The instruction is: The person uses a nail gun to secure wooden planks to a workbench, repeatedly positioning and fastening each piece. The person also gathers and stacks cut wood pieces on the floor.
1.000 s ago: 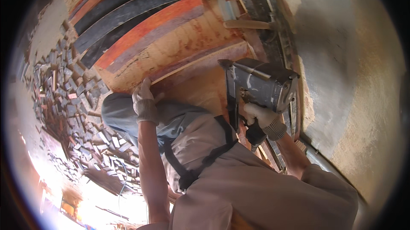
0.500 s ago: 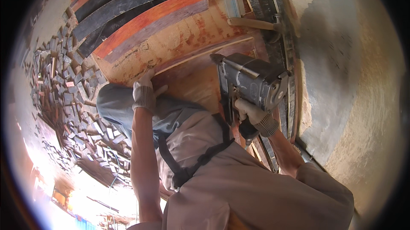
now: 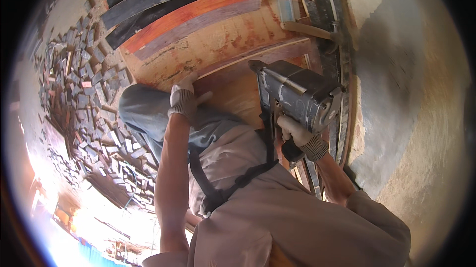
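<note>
My right hand (image 3: 296, 132), in a pale knit-cuffed glove, is closed round the handle of a black nail gun (image 3: 302, 81). The gun's nose reaches over the right half of a narrow wooden board (image 3: 233, 64) that stands out from a wooden panel (image 3: 171, 71). At the board's left end my left hand (image 3: 183, 97), gloved too, has its fingers closed on it while the thumb sticks out to the right. Part of the board is hidden behind the gun.
Several curved black and orange planks (image 3: 193, 14) lie across the panel's far side. A wooden-handled hammer (image 3: 307, 30) and nail strips (image 3: 286, 8) rest at far right. Wood offcuts (image 3: 84, 88) litter the ground at left; a wall (image 3: 391, 83) stands at right.
The whole view has shifted, so everything sits a little further right. Both hands keep their hold, and the nail gun stays over the same part of the board.
</note>
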Action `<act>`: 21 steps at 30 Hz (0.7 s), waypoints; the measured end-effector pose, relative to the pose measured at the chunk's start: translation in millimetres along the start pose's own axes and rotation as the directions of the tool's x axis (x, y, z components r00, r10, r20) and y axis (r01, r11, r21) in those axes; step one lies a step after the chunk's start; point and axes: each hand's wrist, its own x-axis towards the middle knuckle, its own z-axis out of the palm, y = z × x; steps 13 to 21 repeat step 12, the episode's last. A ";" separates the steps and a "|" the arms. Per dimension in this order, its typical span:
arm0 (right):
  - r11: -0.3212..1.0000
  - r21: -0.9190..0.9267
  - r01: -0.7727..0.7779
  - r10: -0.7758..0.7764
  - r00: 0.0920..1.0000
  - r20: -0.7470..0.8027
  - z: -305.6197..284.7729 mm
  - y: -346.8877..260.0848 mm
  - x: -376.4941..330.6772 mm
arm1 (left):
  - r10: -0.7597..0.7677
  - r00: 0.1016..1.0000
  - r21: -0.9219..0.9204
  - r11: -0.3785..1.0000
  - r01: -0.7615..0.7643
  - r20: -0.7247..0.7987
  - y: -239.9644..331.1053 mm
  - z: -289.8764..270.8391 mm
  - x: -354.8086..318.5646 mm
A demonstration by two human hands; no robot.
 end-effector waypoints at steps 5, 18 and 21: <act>0.995 -0.088 -0.038 0.039 0.999 0.014 18.6 -13.6 -2.1 | -0.383 0.897 -0.865 0.349 0.361 0.220 6.6 0.7 2.2; 0.973 -0.228 -0.021 0.036 0.998 0.059 22.5 7.3 10.8 | -0.306 0.938 -0.835 0.462 0.298 0.166 -1.4 10.1 2.8; 0.973 -0.228 -0.021 0.036 0.998 0.059 22.5 7.3 10.8 | -0.306 0.938 -0.835 0.462 0.298 0.166 -1.4 10.1 2.8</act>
